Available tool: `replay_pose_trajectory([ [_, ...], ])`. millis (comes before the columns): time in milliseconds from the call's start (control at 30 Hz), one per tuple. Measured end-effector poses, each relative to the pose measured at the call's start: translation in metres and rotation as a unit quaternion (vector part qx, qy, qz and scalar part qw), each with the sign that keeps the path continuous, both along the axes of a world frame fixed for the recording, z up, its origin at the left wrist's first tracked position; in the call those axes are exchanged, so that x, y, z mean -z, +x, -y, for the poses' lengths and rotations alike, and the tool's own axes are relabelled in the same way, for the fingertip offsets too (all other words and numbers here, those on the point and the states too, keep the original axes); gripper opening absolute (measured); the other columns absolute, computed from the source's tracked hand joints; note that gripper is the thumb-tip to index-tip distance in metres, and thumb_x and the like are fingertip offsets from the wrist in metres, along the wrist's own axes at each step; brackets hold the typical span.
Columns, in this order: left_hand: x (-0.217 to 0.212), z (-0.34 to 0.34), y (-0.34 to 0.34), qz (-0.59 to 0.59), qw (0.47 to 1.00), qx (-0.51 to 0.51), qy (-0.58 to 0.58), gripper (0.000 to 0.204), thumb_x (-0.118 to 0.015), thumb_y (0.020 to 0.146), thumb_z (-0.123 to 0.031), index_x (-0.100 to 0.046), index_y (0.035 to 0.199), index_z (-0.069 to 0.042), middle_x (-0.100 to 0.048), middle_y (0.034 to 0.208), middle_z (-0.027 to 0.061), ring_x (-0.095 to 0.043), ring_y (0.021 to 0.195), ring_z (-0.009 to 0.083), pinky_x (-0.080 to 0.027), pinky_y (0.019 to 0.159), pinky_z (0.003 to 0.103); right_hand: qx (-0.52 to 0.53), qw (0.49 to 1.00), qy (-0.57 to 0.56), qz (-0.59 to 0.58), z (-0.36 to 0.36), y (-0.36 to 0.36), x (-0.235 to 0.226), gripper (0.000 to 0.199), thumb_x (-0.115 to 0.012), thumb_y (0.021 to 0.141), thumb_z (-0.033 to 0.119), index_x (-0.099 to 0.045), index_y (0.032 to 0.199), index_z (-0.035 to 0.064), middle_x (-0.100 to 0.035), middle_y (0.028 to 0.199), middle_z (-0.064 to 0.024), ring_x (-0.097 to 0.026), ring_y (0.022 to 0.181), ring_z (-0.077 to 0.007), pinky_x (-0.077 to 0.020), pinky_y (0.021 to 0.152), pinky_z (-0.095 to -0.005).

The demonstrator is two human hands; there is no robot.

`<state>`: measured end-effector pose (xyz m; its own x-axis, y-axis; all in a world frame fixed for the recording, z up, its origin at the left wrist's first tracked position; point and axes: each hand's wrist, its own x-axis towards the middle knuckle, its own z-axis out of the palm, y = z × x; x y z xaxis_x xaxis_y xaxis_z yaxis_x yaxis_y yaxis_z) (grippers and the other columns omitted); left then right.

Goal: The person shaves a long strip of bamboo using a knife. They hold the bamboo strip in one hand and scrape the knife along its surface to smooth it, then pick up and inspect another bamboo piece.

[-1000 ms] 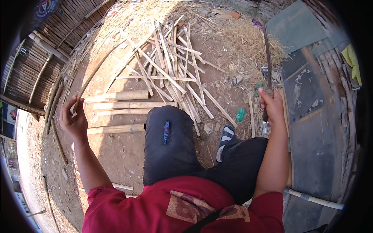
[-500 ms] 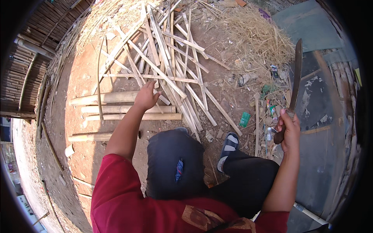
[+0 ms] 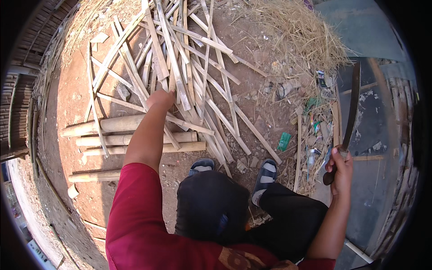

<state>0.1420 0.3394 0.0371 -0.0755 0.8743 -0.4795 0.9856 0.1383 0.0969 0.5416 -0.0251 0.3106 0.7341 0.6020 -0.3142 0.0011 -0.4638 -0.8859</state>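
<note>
My right hand (image 3: 340, 168) is wrapped round the dark handle of a machete (image 3: 353, 108), whose long curved blade points up and away from me. My left arm stretches forward to a loose heap of split bamboo strips (image 3: 221, 96). There my left hand (image 3: 160, 100) is closed at the near left side of the heap, its fingers partly hidden, and seems to grip a bamboo strip (image 3: 159, 67). Another strip (image 3: 193, 126) slants across just below this hand. Several thicker bamboo poles (image 3: 114, 141) lie side by side under and left of my left forearm.
Dry straw (image 3: 297, 27) is heaped at the far right. Litter, including a green packet (image 3: 283, 141) and a clear bottle (image 3: 311, 157), lies between my right foot and a dark sheet (image 3: 373, 189). A bamboo-slat wall (image 3: 20, 105) stands on the left.
My left hand has reached down into the strips and its fingers have closed. Some strips on the left have shifted and turned. The machete stays in my right hand, blade up.
</note>
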Motion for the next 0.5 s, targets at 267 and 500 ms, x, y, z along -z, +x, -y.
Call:
replay_pose_trajectory([
  [267,0.081,-0.063,-0.006,0.264,0.913,-0.271,0.150,0.049,-0.053,0.095,-0.026,-0.058,0.132,0.006,-0.065,0.125,0.0277,-0.063,0.120,0.0377,-0.055,0.091,0.043,0.020,1.000,-0.005,-0.010,-0.010,0.003,0.003,0.020,-0.072,0.095,0.025,-0.059,0.099,0.0102,-0.049,0.070,0.0019,-0.045,0.056,-0.0081,-0.0383,0.053,-0.0230],
  [500,0.093,-0.092,-0.009,0.356,0.859,-0.365,0.050,0.030,-0.063,0.092,-0.025,-0.067,0.093,0.005,-0.063,0.075,0.0114,-0.057,0.057,0.0215,-0.044,0.050,0.040,0.013,0.999,-0.030,0.005,0.004,0.005,-0.002,0.020,-0.073,0.095,0.024,-0.059,0.098,0.0099,-0.050,0.068,0.0022,-0.046,0.056,-0.0082,-0.0383,0.052,-0.0234],
])
